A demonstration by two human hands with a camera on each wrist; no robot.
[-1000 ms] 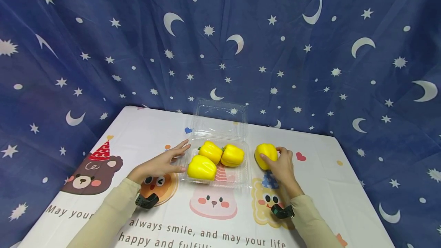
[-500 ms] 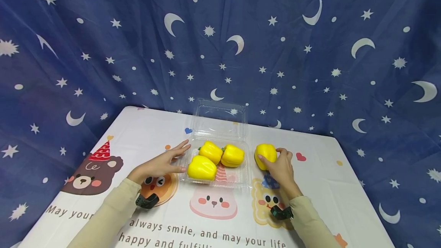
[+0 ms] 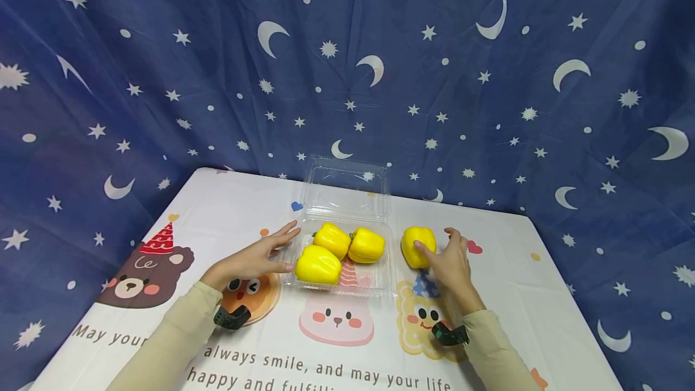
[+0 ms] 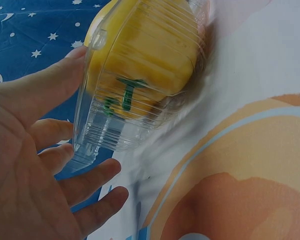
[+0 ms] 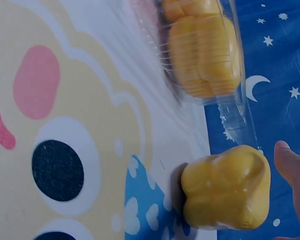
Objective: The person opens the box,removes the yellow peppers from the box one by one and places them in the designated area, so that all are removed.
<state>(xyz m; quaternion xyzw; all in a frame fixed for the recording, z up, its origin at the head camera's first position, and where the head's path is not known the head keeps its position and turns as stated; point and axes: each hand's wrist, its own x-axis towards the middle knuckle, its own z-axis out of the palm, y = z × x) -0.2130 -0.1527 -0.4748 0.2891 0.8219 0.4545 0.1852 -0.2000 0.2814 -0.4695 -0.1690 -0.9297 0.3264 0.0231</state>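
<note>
A clear plastic clamshell box (image 3: pixel 384 279) stands with its lid raised. Inside it lie three yellow bell peppers, one at front left (image 3: pixel 318 265), one at the back (image 3: pixel 332 240) and one at right (image 3: pixel 367 245). My left hand (image 3: pixel 255 258) is at the box's left side; in the left wrist view its thumb touches the rim, its other fingers spread beside it. A fourth yellow bell pepper (image 3: pixel 417 247) rests on the table right of the box. Around its right side my right hand (image 3: pixel 449 263) is spread; the right wrist view shows the thumb (image 5: pixel 290 162) apart from this pepper.
The box's raised lid (image 3: pixel 347 186) leans back toward the blue star-and-moon curtain (image 3: pixel 336 77). A white cloth with printed cartoon animals (image 3: pixel 505 270) covers the table. Both wrists wear black bands, such as the left band (image 3: pixel 232 317).
My right hand has loosened from the pepper on the table and shifted slightly right, its fingers now off the pepper's far side. The left hand and the box stay still.
</note>
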